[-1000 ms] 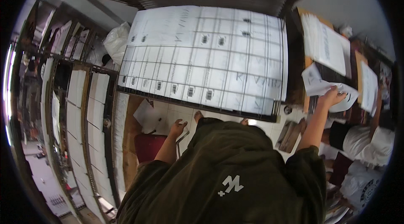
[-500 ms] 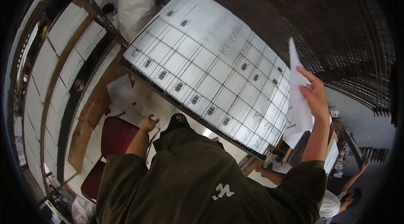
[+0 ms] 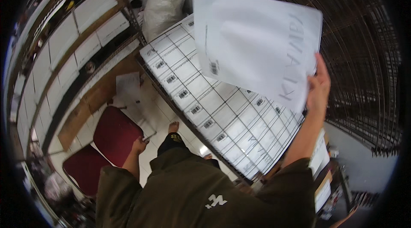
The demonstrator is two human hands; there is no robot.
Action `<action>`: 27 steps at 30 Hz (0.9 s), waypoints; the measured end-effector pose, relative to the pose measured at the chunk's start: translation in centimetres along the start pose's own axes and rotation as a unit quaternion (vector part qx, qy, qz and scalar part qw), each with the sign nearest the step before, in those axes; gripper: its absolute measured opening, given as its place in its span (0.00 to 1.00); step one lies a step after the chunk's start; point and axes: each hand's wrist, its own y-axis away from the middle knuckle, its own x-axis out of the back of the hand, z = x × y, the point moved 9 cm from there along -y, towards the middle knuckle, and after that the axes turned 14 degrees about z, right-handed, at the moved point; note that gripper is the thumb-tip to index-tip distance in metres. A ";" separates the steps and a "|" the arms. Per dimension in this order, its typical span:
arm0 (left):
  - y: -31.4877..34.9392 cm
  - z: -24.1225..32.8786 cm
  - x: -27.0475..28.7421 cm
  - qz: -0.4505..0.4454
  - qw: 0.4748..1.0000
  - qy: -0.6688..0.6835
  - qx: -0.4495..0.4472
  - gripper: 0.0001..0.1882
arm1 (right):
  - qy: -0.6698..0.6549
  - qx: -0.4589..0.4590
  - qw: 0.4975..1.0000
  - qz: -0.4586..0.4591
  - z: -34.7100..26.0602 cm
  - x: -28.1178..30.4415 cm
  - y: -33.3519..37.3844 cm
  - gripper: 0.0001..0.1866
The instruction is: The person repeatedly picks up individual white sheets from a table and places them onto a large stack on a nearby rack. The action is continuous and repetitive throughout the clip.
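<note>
My right hand (image 3: 319,88) is closed on the right edge of a large white printed sheet (image 3: 252,43), thumb and fingers pinching it. The sheet spreads out above a wire rack shelf (image 3: 201,95) and hides its far right part. Under the dark wire grid lie white sheets with small black barcodes and grey lettering. Low on the left, my left hand (image 3: 138,145) is at the edge of a dark red chair (image 3: 115,131), beside a thin metal bar. Its fingers are small and blurred, so whether it grips the chair is unclear.
A stack of raised wire shelves (image 3: 355,43) stands at the right. Shelving (image 3: 102,13) with white sheets lines the left side. A white plastic sack (image 3: 165,11) sits behind the rack. A loose paper (image 3: 127,85) lies near the chair. Part of another person's arm (image 3: 349,218) shows at lower right.
My right hand has swung the sheet from edge-on at the right to spread out over the rack, leftward. My left hand has moved down to the chair. The view has shifted.
</note>
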 end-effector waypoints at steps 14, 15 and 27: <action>31.2 -12.2 -1.5 -0.057 0.971 -0.104 0.206 0.39 | -0.037 -0.204 0.966 0.155 41.8 7.7 5.6 0.39; 32.5 -13.8 -1.0 -0.046 0.969 -0.128 0.204 0.40 | -0.049 -0.215 0.963 0.156 41.8 6.9 5.1 0.40; 24.0 -9.4 7.3 -0.034 0.967 -0.094 0.235 0.34 | 0.047 -0.193 0.966 0.165 40.8 4.9 3.1 0.40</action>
